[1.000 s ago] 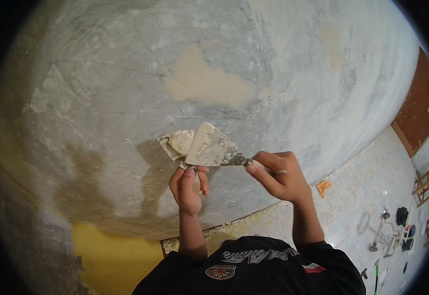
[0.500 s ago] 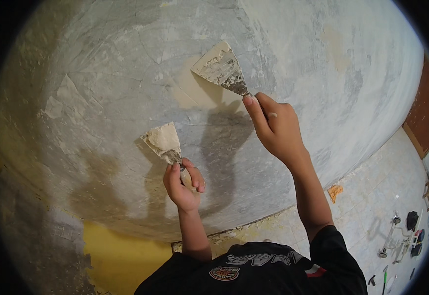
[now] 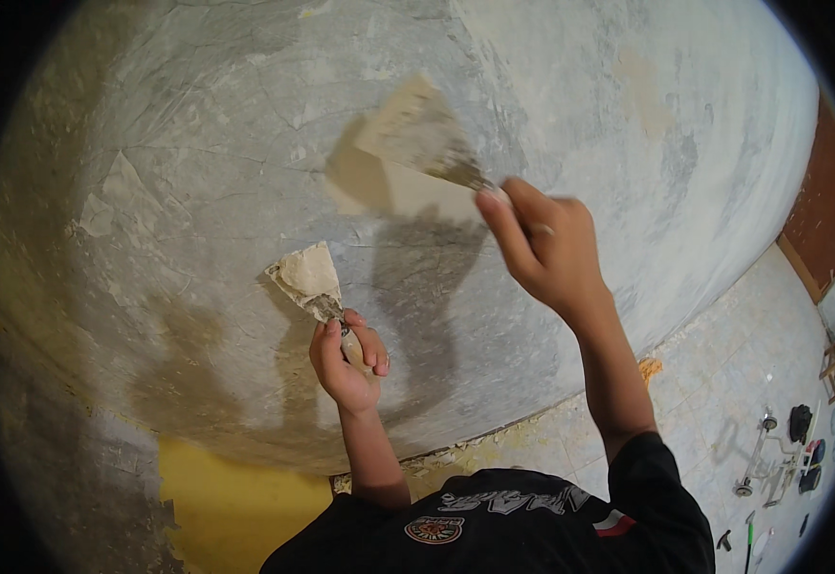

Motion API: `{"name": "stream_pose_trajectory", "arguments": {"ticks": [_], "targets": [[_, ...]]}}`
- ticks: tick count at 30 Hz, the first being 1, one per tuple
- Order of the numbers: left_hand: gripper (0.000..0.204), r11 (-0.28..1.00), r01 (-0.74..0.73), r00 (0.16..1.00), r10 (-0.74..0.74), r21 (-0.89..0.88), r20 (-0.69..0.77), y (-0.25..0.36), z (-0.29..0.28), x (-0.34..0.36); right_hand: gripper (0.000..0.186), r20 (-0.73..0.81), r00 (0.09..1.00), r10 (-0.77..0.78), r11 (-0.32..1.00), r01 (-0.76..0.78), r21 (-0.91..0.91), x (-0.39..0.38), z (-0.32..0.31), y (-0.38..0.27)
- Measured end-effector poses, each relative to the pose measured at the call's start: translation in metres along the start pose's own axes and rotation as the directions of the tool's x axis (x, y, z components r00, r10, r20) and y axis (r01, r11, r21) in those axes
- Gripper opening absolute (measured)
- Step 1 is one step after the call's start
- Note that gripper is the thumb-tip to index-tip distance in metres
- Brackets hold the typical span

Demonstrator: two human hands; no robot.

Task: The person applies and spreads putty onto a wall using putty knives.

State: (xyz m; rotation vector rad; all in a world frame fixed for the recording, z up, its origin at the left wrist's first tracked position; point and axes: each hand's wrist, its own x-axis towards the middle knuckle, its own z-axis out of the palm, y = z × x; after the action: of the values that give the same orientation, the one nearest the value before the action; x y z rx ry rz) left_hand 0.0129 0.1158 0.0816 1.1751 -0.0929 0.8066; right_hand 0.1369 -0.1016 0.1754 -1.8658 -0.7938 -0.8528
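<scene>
My right hand (image 3: 551, 244) is closed round the handle of a wide putty knife (image 3: 422, 129), its blade coated with cream filler and smeared by motion. That blade casts a shadow over a fresh cream patch (image 3: 412, 191) on the grey wall (image 3: 245, 115); it looks held a little off the surface. Lower and to the left, my left hand (image 3: 350, 368) grips a smaller putty knife (image 3: 307, 282) by its handle. A thick lump of cream filler lies on this second blade, which points up and left in front of the wall.
Yellow paint (image 3: 235, 507) covers a lower section at the left. On the tiled floor (image 3: 704, 411) to the right lie a wheeled metal frame (image 3: 771, 459), a green-handled tool (image 3: 749, 545) and an orange scrap (image 3: 649, 369). A brown panel (image 3: 819, 201) stands at the far right.
The right putty knife has swung slightly left and its shadow has spread away from the blade, leaving more of the cream patch visible. My left hand has shifted slightly left with its knife.
</scene>
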Motion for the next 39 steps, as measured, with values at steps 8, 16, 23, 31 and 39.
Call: {"name": "stream_pose_trajectory", "arguments": {"ticks": [8,16,23,31,39], "targets": [[0.033,0.998,0.030,0.999,-0.032,0.055,0.041,0.003,-0.007,-0.003,0.052,0.132,0.984,0.121,0.952,-0.077,-0.297,0.005,-0.009,0.031],[0.034,0.998,0.045,0.997,-0.048,0.044,0.061,0.002,-0.011,-0.012,0.058,0.528,0.842,0.112,0.682,-0.451,0.576,-0.019,-0.054,0.075],[0.036,0.989,0.146,0.969,-0.142,-0.005,0.202,-0.004,0.010,-0.028,0.063,0.609,0.696,-0.380,-0.384,-0.718,0.581,-0.071,-0.021,0.093],[0.038,0.813,0.581,0.710,-0.479,-0.043,0.516,0.000,0.083,-0.064,0.066,0.548,0.711,-0.440,-0.481,-0.702,0.525,-0.106,-0.004,0.083],[0.036,0.700,0.714,0.572,-0.564,-0.023,0.596,-0.013,0.116,-0.070,0.067,0.644,0.725,-0.244,-0.407,-0.680,0.610,-0.138,-0.010,0.079]]}}
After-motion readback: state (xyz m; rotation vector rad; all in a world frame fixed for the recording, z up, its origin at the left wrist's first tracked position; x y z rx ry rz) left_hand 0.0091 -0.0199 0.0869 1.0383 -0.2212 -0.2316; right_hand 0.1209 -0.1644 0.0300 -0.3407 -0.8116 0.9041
